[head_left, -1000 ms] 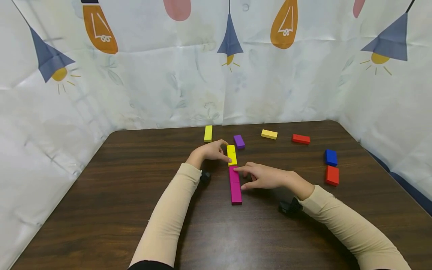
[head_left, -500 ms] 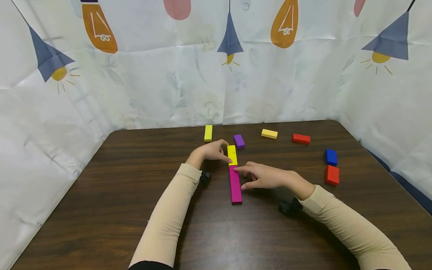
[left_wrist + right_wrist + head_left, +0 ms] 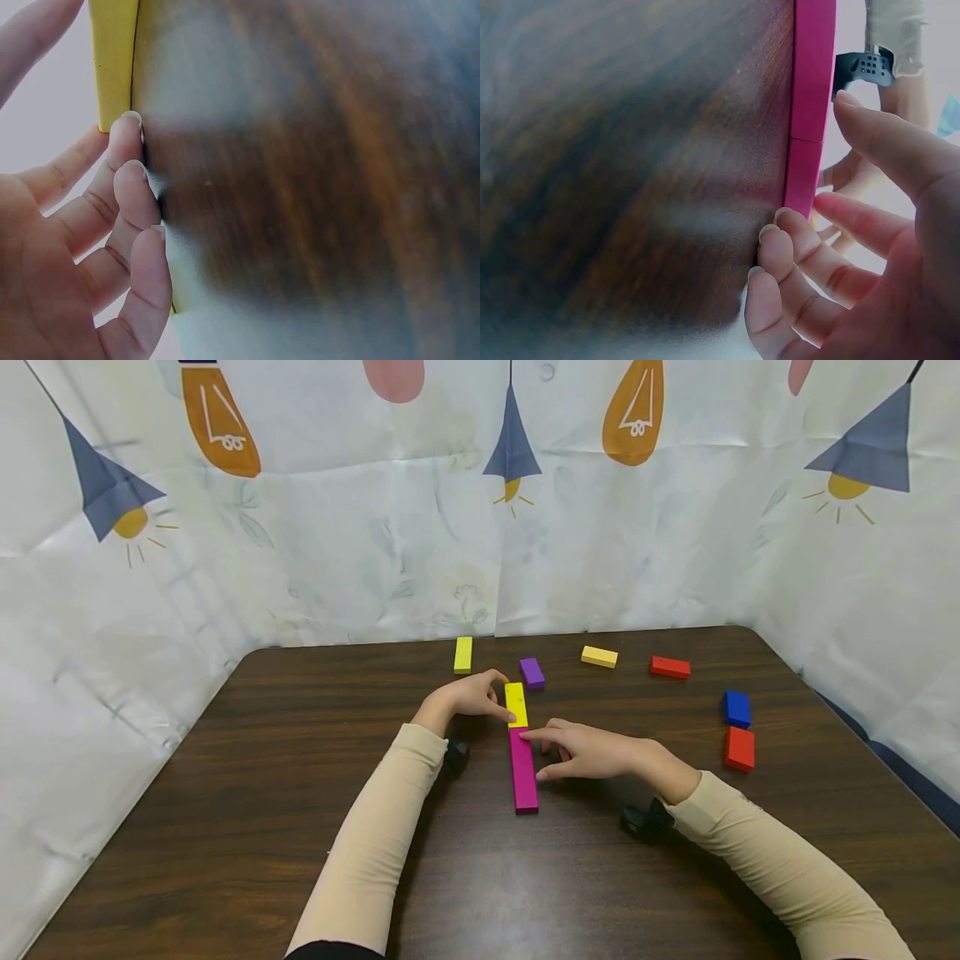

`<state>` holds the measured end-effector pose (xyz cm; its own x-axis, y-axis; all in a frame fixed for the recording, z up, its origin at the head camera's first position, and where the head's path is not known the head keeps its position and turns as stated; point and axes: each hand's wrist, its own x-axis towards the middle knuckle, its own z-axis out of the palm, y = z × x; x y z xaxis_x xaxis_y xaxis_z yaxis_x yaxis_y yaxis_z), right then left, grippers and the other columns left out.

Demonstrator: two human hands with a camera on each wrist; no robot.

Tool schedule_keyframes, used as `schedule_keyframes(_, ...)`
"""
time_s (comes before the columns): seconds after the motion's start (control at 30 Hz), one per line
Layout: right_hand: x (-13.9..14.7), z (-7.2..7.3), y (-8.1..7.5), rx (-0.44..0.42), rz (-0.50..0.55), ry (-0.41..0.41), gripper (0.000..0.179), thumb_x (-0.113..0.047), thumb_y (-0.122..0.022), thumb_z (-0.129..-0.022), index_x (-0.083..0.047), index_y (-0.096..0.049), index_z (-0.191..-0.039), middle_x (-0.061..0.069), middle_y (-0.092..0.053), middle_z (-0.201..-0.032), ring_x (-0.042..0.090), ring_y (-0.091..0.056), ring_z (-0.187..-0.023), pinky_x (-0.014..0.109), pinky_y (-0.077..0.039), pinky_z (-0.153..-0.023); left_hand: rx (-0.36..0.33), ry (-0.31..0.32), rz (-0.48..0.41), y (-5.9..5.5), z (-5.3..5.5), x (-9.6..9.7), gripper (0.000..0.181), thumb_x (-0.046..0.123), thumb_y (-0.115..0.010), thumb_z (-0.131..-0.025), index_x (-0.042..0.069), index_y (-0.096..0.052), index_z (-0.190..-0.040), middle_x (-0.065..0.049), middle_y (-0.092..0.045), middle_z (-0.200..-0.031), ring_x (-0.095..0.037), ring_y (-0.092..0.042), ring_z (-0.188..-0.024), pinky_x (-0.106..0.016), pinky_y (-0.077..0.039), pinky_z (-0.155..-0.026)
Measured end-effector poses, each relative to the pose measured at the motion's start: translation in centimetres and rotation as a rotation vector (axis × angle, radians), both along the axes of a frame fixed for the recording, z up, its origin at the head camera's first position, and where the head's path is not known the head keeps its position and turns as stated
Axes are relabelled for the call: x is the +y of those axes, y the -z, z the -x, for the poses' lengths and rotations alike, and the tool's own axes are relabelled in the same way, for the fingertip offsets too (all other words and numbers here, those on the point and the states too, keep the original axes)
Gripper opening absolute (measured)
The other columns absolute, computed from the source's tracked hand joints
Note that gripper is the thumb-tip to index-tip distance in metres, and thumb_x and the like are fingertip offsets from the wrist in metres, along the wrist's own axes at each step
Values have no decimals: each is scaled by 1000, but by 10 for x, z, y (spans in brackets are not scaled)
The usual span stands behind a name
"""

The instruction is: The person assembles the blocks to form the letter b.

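Observation:
A yellow block (image 3: 516, 702) and two magenta blocks (image 3: 523, 789) lie end to end in a line on the table. My left hand (image 3: 468, 695) comes from the left and holds the yellow block, index finger at its far end and thumb by its near end. In the left wrist view, the index fingertip meets the end of the yellow block (image 3: 114, 67). From the right, my right hand (image 3: 588, 750) rests its index fingertip on the far magenta block (image 3: 519, 750). Its thumb lies beside the line. In the right wrist view, a seam divides the magenta blocks (image 3: 814, 75).
Beyond the line lie a purple block (image 3: 532, 673), a yellow-green block (image 3: 463, 656) and a pale yellow block (image 3: 599, 657). Toward the right are a red block (image 3: 670, 667), a blue block (image 3: 737, 708) and another red block (image 3: 739, 750). A printed curtain (image 3: 360, 552) surrounds the dark table (image 3: 225, 827).

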<state>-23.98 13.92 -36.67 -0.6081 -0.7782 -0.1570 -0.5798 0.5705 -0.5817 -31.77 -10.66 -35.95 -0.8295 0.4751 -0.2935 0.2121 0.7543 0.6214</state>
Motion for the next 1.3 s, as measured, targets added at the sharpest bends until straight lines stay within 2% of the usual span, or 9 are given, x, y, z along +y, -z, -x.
schedule_keyframes(0.4,0,1,3,-7,5,6,70,-37,-73,-97,-8,-46,-154,4,-54,-116,12,-53,-78,30,-47,-70,13,11,7,-1,-1,0,77,30,-79,-91,2,-40,-151,-11,-58,-101,-20,-52,-88,-30,-43,-79)
schedule_keyframes(0.57,11,30,44,-25,34,11,77,-54,-73,-92,-26,-44,-157,-3,-53,-118,12,-54,-79,28,-47,-68,13,13,3,0,0,0,77,30,-80,-91,2,-40,-151,-11,-58,-100,-21,-52,-89,-30,-43,-79)
schedule_keyframes(0.6,11,28,45,1,35,-7,77,-53,-72,-92,-26,-43,-158,-1,-53,-120,13,-55,-81,28,-47,-69,12,13,1,0,0,0,77,29,-80,-91,1,-40,-150,-11,-58,-100,-20,-52,-89,-30,-43,-79)
schedule_keyframes(0.63,13,36,56,4,38,-8,78,-57,-72,-91,-30,-43,-158,-2,-53,-120,13,-55,-81,28,-47,-68,11,11,-1,0,0,0,77,29,-80,-91,1,-40,-150,-10,-57,-99,-20,-52,-88,-30,-43,-79)
schedule_keyframes(0.7,15,42,65,1,36,1,79,-58,-73,-90,-33,-43,-158,-3,-53,-120,15,-57,-82,29,-48,-69,11,10,-2,0,0,0,76,29,-80,-91,1,-40,-150,-10,-57,-98,-20,-52,-87,-30,-42,-78)
schedule_keyframes(0.8,15,45,69,9,31,-1,79,-60,-72,-89,-35,-42,-157,-3,-53,-120,16,-57,-82,30,-49,-69,11,10,-3,1,0,0,76,29,-80,-91,1,-40,-150,-9,-56,-96,-19,-51,-85,-29,-41,-77)
schedule_keyframes(0.83,18,54,80,-13,35,14,80,-64,-73,-86,-39,-43,-156,-6,-53,-119,15,-58,-81,30,-49,-68,12,11,-3,1,0,0,76,29,-80,-91,1,-40,-150,-9,-56,-96,-18,-51,-84,-29,-41,-76)
schedule_keyframes(1.07,17,46,70,16,39,-20,76,-54,-72,-93,-28,-43,-158,-1,-54,-118,15,-56,-80,29,-47,-67,14,13,-3,1,0,0,77,29,-80,-91,1,-40,-150,-9,-57,-96,-18,-51,-84,-28,-42,-76)
schedule_keyframes(1.3,18,52,76,-7,35,15,79,-66,-72,-86,-38,-44,-155,-7,-53,-117,14,-57,-80,30,-48,-68,9,9,0,0,0,0,77,30,-80,-91,2,-40,-151,-9,-57,-98,-19,-51,-86,-29,-42,-77)
